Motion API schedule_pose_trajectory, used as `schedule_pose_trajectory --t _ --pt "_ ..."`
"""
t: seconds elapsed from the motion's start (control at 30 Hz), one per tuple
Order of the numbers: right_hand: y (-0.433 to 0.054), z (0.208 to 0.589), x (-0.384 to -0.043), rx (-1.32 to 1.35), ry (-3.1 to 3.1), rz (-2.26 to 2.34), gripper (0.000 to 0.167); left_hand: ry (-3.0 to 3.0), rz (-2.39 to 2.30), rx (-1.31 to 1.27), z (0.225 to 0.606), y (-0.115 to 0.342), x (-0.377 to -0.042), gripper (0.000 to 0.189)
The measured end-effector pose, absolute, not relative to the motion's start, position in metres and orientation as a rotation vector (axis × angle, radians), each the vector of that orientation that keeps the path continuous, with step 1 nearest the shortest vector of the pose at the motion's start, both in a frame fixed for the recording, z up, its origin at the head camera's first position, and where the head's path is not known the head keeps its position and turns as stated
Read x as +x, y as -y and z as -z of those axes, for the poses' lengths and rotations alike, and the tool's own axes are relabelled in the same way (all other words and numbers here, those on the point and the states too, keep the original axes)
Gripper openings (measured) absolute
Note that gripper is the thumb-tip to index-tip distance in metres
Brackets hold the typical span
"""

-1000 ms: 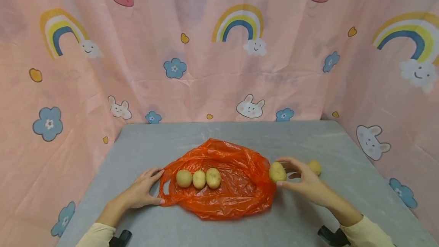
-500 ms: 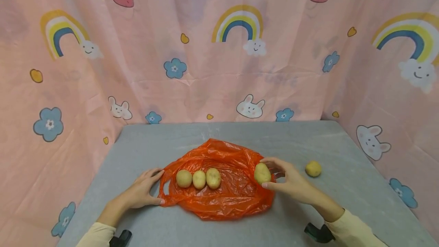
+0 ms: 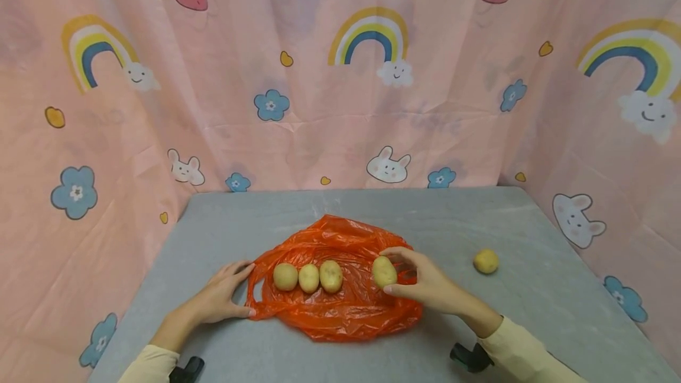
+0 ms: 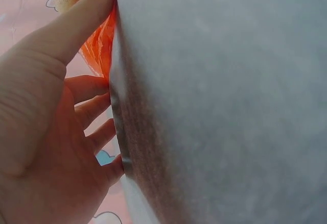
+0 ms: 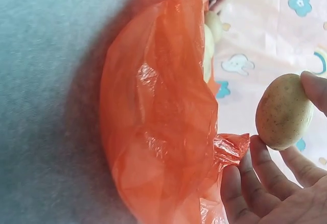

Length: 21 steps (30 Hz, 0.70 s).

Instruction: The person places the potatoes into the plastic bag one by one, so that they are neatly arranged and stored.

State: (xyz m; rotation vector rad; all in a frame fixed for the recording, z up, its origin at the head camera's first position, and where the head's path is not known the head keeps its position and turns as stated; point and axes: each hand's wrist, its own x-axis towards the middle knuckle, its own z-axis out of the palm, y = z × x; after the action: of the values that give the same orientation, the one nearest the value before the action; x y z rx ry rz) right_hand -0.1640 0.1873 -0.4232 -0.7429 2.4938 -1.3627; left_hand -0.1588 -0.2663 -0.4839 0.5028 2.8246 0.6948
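In the head view an orange-red plastic bag [image 3: 356, 321] lies spread on the table, its mouth facing up. Three potatoes [image 3: 309, 278] sit in a row inside its left part. My left hand [image 3: 222, 295] is at the bag's left end, thumb and fingertips spread and pressing the handle edges to the table. With thumb and fingers my right hand [image 3: 428, 282] pinches another potato [image 3: 384, 272] over the right part of the bag. The right wrist view shows this potato [image 5: 284, 112] held above the crinkled bag [image 5: 158, 112], with a bag corner by the lower fingers.
One more potato [image 3: 486, 261] lies on the grey table [image 3: 532, 324] to the right of the bag. A pink patterned curtain [image 3: 330, 135] hangs behind the table and along both sides.
My right hand has carried the potato leftward from the bag's right edge to over its inside. The left hand and the three potatoes in the bag have stayed put.
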Motion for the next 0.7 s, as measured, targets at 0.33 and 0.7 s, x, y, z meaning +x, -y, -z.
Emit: schedule_pose_trajectory --t 0.33,0.7 --pt "-0.173 0.405 -0.171 -0.834 -2.49 1.309 0.06 -2.829 -0.694 0.521 0.483 0.266 -0.158 0.106" --pt "-0.155 0.386 -0.188 -0.9 -2.325 1.243 0.057 -2.826 -0.684 0.51 0.484 0.266 -0.158 0.104"
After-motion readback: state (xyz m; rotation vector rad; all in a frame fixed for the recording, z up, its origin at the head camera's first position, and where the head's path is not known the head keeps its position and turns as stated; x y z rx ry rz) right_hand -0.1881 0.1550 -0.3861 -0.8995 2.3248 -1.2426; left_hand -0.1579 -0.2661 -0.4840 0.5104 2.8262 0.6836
